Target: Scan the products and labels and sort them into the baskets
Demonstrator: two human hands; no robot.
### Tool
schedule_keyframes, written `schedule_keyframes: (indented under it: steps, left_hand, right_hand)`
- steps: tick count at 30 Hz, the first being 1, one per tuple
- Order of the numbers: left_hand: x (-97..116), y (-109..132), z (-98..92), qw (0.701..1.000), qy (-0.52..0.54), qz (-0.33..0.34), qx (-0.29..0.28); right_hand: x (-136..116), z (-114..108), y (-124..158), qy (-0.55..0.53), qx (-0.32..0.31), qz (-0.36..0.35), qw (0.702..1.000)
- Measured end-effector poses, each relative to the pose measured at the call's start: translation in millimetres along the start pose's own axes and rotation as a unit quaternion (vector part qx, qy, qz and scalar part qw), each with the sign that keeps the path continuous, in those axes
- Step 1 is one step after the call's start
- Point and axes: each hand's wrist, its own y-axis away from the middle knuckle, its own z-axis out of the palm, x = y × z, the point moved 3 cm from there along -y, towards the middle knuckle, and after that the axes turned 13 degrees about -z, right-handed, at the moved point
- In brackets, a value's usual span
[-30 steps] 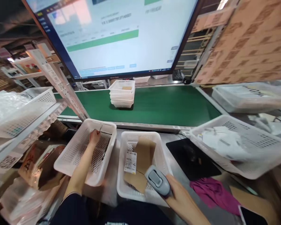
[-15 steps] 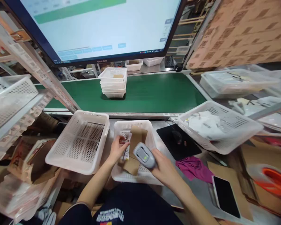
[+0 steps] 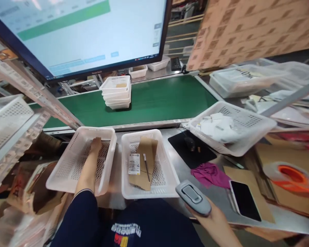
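While the right hand (image 3: 217, 219) is closing its fingers round a grey handheld scanner (image 3: 193, 198) low at the table's front edge, well apart from the baskets, the left hand (image 3: 95, 144) is reaching into the far end of the left white basket (image 3: 67, 178), fingers lying against the mesh floor; whether it is pinching anything there cannot be told. Just beside it, the middle white basket (image 3: 149, 194) is holding a folded cardboard piece (image 3: 148, 151), with a white barcode label (image 3: 134, 164) at its left edge and a thin dark stick (image 3: 146, 167) lying across it. Judging by this layout, the step in hand is the left hand's work inside the left basket, with the scanner standing idle. Any reading of the label is likely calling for the scanner's nose to be brought over the middle basket and aimed squarely at the barcode, with the stick kept off the print.
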Motion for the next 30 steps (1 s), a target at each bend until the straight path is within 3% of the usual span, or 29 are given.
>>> schedule_keyframes:
  steps: [3, 7, 11, 15, 18, 21, 24, 26, 28, 30]
  left_hand:
    - [-9, 2, -3.5, 1.000, -0.009, 0.010, -0.004]
    - [-14, 11, -24.6, 0.999, 0.031, 0.029, 0.005]
    - [-7, 53, -30.9, 0.970, 0.224, 0.054, -0.075]
    - [18, 117, -14.7, 0.895, 0.395, 0.077, -0.193]
    - [36, 158, 4.1, 0.847, 0.452, 0.082, -0.268]
    - [46, 187, 26.4, 0.833, 0.450, 0.100, -0.306]
    - [47, 201, 44.5, 0.836, 0.422, 0.130, -0.327]
    - [41, 195, 42.2, 0.866, 0.379, 0.181, -0.272]
    - [30, 173, 24.3, 0.916, 0.311, 0.216, -0.130]
    - [11, 139, 0.0, 0.959, 0.228, 0.170, 0.014]
  right_hand:
    - [-1, 4, 4, -0.012, -0.003, 0.010, 1.000]
    - [-18, 1, -10, 0.005, -0.056, -0.045, 0.997]
    - [-67, 3, -44, 0.038, -0.105, -0.156, 0.981]
    - [-129, 23, -76, 0.055, -0.148, -0.284, 0.946]
    - [-158, 40, -90, 0.102, -0.167, -0.317, 0.928]
    - [-167, 49, -94, 0.164, -0.188, -0.308, 0.918]
    - [-158, 42, -89, 0.180, -0.190, -0.292, 0.920]
    - [-145, 30, -82, 0.151, -0.179, -0.285, 0.929]
    - [-124, 15, -73, 0.114, -0.164, -0.272, 0.941]
    - [-97, -1, -65, 0.095, -0.145, -0.238, 0.956]
